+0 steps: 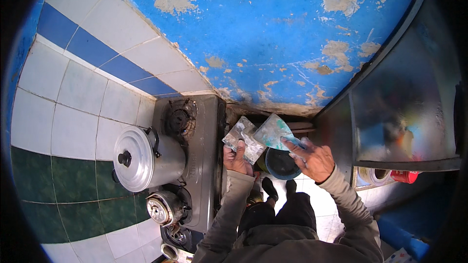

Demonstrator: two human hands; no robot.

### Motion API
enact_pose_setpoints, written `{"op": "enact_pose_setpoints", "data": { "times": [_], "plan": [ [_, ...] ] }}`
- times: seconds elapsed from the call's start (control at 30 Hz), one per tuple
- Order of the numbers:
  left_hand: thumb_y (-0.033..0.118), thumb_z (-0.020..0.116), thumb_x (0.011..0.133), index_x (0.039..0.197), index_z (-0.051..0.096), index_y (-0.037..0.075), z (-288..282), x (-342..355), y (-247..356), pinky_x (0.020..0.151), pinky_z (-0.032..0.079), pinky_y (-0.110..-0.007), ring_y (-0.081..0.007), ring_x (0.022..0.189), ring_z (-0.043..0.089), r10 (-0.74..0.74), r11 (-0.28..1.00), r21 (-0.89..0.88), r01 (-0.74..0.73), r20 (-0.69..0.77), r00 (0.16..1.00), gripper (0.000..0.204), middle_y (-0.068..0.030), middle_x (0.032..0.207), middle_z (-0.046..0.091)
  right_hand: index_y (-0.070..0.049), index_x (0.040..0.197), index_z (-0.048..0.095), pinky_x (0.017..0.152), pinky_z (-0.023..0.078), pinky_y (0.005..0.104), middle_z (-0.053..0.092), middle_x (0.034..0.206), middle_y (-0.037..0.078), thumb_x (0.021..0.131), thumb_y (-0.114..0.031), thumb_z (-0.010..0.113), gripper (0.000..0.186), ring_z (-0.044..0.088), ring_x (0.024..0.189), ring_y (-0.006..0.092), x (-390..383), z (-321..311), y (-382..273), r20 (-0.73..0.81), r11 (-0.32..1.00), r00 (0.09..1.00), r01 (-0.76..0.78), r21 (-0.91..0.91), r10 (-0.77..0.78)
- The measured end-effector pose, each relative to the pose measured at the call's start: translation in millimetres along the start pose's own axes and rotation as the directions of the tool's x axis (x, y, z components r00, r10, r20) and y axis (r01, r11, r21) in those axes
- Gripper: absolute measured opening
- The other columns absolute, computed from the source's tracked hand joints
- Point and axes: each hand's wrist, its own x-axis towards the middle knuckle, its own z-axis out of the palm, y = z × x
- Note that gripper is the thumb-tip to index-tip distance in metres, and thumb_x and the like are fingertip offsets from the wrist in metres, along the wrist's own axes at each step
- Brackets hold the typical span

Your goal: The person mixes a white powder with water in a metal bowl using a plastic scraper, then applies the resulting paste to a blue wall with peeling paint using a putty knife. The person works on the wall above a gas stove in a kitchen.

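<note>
My left hand (237, 160) grips a flat, roughly square plate (245, 138) smeared with grey and whitish paste, the thumb lying on top. In my right hand (316, 159) is a flat scraper blade (274, 131), pale with green stains, the fingers pressed along its face. The two pieces meet or overlap at their near edges; I cannot tell if they touch. Whitish dust coats my fingers. Below and between my hands, a round dark bucket (282, 164) stands on the floor, partly covered by the blade and my right hand.
To the left, a gas stove (204, 151) carries a large lidded aluminium pot (168, 163) and a smaller metal pot (165, 209). Ahead rises a blue wall (263, 29) with peeled, patched spots. A large metal-fronted cabinet (404, 83) bounds the right; a red container (404, 177) sits beneath.
</note>
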Motion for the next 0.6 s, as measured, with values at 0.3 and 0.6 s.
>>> {"op": "enact_pose_setpoints", "data": {
  "times": [0.3,0.6],
  "plan": [
    [0.005,0.066,0.088,0.111,0.055,0.003,-3.0,-1.2,-3.2,0.085,0.049,-0.033,-0.0169,0.096,0.06,0.086,0.995,0.066,-0.081,-0.07,0.994,0.025,-0.0081,0.107,0.063,-0.021,0.133,0.053,0.063,0.049,0.039,0.063,0.095,0.013,0.076,-0.015,0.065,0.059,0.064,0.073,0.0274,-0.5,7.7,3.4,0.072,0.992,0.993,0.096,-0.085,-0.09],
    [0.018,0.069,0.086,0.127,0.045,0.001,-29.8,-2.3,20.4,0.088,0.051,-0.041,-0.0251,0.102,0.06,0.009,0.992,0.127,-0.009,-0.002,1.0,0.051,-0.0138,0.117,0.058,-0.012,0.145,0.038,0.062,0.047,0.0244,0.057,0.077,0.002,0.094,-0.012,0.048,0.053,0.054,0.068,0.0096,6.6,65.8,85.4,0.038,0.007,0.753,-0.057,0.998,0.657]
  ]
}}
